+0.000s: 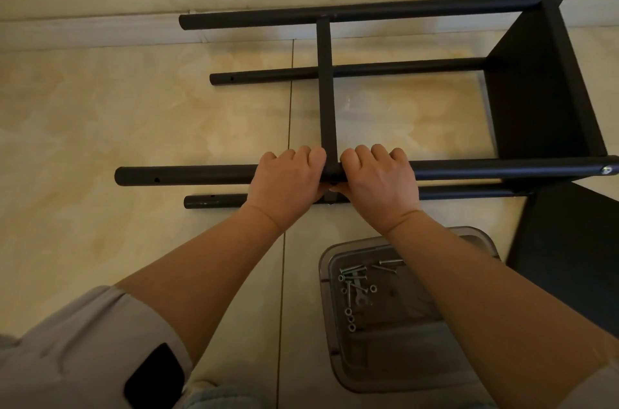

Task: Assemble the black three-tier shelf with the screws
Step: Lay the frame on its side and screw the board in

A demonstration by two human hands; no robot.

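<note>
The black shelf frame (542,80) lies on its side on the floor, one board fixed at its right end and four round legs pointing left. A second black board (326,87) stands edge-on between the legs at mid-length. My left hand (288,179) and my right hand (378,179) both curl over the near upper leg (187,175), one on each side of that board's near edge. A silver screw head (606,170) shows at the leg's right end. Screws and nuts (353,288) lie in a clear plastic tray (385,365) below my right forearm.
A third black board (576,257) lies flat on the floor at the right, beside the tray. The wall and its skirting run along the far side behind the frame. Glossy beige tile floor (134,127) stretches to the left.
</note>
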